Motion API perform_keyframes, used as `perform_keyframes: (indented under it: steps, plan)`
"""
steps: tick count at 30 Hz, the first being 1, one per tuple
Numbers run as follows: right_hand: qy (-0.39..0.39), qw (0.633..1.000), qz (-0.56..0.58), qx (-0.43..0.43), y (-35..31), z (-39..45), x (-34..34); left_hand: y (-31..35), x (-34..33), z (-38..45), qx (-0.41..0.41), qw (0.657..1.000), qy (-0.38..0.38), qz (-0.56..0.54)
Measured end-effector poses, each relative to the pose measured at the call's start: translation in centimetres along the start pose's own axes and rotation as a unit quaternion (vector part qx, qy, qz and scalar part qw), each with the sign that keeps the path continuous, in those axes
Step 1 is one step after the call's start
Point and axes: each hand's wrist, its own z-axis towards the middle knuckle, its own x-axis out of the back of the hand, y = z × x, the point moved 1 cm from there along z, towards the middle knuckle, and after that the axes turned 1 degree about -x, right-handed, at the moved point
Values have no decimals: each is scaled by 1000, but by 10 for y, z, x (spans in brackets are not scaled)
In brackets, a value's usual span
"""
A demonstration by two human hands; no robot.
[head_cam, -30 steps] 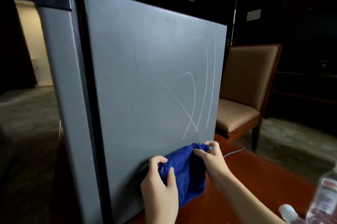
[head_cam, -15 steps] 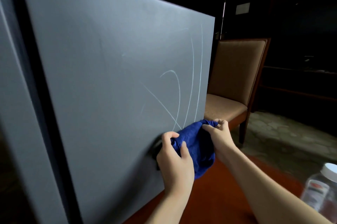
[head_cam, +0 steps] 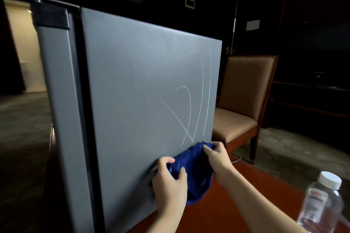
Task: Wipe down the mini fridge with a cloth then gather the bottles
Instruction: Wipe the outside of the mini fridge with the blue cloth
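Both hands have slid the blue cloth (head_cam: 191, 174) back down to the fridge (head_cam: 144, 88) side's lower right; left hand (head_cam: 169, 181) and right hand (head_cam: 217, 157) fingers clamp it. Chalky streaks remain above, so wiping seems unfinished; a bottle (head_cam: 322, 200) waits lower right on the surface (head_cam: 236, 212).

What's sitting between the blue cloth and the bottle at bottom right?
Head view: only bare red-brown tabletop and the right hand's forearm lie between the blue cloth and the bottle.
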Motion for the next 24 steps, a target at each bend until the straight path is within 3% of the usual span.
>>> perform_keyframes:
  steps: [5,10,13,24]
  plan:
    - [-79,997,20,0,6,-3,15,10,-22,10,-30,998,28,-38]
    - [-3,999,23,44,20,23,6,2,-33,21,-78,994,53,-58]
    - [36,993,66,95,-9,48,12,20,-42,35,-105,989,54,-84]
    - [34,975,79,203,-172,86,37,150,-54,88,-140,973,85,-162]
